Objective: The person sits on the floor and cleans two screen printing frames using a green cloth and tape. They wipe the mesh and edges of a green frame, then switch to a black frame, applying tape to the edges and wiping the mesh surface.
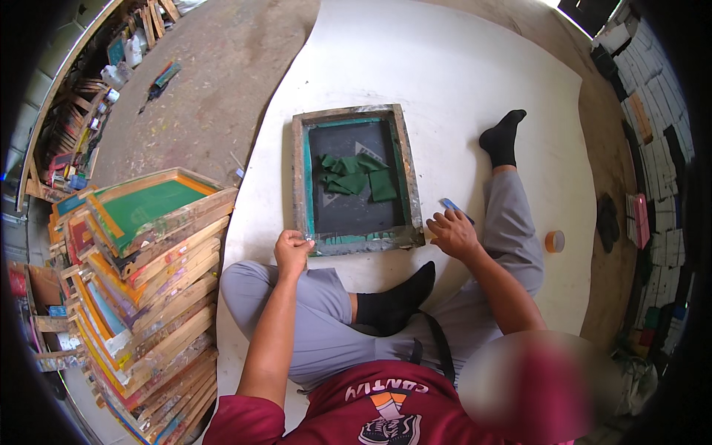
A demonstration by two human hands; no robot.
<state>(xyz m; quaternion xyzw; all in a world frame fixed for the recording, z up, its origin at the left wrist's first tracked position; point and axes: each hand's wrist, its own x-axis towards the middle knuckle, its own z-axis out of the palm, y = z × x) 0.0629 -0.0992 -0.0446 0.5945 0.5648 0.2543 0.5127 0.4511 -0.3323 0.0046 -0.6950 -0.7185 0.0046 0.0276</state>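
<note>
A wooden screen-printing frame (298,170) with dark mesh and green-stained inner edges lies flat on the white sheet before me. Several dark green fabric pieces (345,176) rest on its mesh. Along the near bar runs a shiny strip of clear tape (371,239). My left hand (292,251) pinches the strip's left end at the near left corner. At the near right corner, my right hand (454,235) has its fingers bent and closed around the strip's other end. Just beyond the right hand lies a blue cutter (457,211), partly covered by it.
A roll of tape (554,241) stands right of my leg. On my left rises a tall stack of wooden screen frames (159,256). My black-socked feet (504,139) flank the work. Shelves of bottles and frames (81,133) line the far left; dark sandals (608,222) lie right.
</note>
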